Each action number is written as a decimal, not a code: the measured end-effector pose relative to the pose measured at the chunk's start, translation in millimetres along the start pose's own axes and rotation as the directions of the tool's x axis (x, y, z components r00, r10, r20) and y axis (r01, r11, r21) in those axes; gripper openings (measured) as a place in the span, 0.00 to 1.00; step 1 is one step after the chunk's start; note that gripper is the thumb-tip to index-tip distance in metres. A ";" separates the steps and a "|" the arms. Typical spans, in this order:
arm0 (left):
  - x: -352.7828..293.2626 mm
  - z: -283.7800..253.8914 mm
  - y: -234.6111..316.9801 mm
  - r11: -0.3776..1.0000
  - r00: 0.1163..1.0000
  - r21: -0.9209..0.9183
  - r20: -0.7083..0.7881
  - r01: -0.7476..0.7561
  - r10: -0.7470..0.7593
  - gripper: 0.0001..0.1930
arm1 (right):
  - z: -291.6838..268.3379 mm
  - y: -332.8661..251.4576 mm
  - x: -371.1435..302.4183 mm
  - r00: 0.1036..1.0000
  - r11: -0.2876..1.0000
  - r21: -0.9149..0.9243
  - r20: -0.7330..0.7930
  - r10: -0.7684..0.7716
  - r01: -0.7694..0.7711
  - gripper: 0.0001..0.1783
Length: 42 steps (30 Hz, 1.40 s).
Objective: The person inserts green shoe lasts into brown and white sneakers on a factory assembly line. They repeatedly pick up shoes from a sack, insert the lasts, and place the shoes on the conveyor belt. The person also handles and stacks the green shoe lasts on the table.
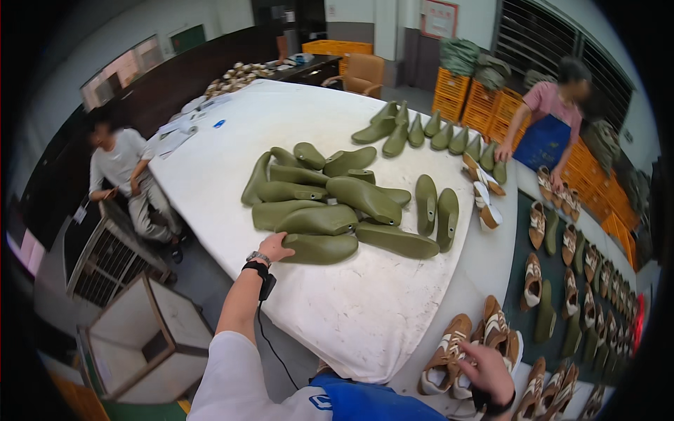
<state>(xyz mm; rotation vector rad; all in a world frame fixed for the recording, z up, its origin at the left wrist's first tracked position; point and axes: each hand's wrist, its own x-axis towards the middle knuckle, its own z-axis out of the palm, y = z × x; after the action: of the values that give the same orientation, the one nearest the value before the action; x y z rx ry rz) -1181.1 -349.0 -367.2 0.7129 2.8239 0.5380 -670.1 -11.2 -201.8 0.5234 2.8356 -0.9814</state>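
Observation:
My left hand [274, 248] reaches out over the white-covered table. Its fingers close round the near-left end of an olive-green shoe last [321, 249], which lies on its side at the front of a loose pile. More green lasts [312, 219] lie behind it, and a pair [426, 203] lies side by side to the right of the pile. At the lower right my right hand [489, 372] hovers by several brown-and-white sneakers [449, 349]. Its thumb and fingers are apart, and I see nothing between them.
A row of green lasts [441, 136] stands along the far right edge. Beyond it a person in a blue apron [544, 138] handles shoes. A dark green conveyor [519, 319] carries sneakers and lasts on my right. Another person [126, 165] sits at left. Orange crates [449, 85] are stacked behind.

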 end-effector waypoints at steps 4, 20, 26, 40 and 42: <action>4.7 -2.1 5.8 0.964 0.970 0.127 0.100 -0.235 0.223 0.28 | 35.5 2.1 159.7 0.989 0.967 -0.211 0.059 -0.133 0.143 0.22; -86.8 16.6 27.3 0.941 0.991 -0.338 0.127 0.010 0.035 0.24 | 144.6 40.3 294.6 0.866 0.978 -0.131 -0.457 -0.202 0.160 0.29; -81.7 35.4 9.9 0.811 0.991 -0.585 0.109 0.001 0.077 0.21 | 155.5 -6.4 358.5 0.969 0.987 0.157 -0.245 0.003 0.036 0.35; -57.1 80.6 176.3 0.782 0.792 -0.485 0.256 -0.391 0.554 0.25 | 86.8 65.0 186.5 0.999 0.988 -0.153 0.014 0.036 -0.033 0.29; -58.4 107.6 227.3 0.735 0.701 -0.549 0.336 -0.398 0.630 0.31 | 86.1 61.8 178.7 0.987 0.987 -0.013 -0.040 0.158 -0.159 0.30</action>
<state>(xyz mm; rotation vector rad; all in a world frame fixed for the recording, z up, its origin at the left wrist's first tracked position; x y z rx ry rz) -1006.6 -158.9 -373.2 1.3452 1.8770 0.8843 -817.7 32.8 -341.3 0.7611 2.7806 -0.9287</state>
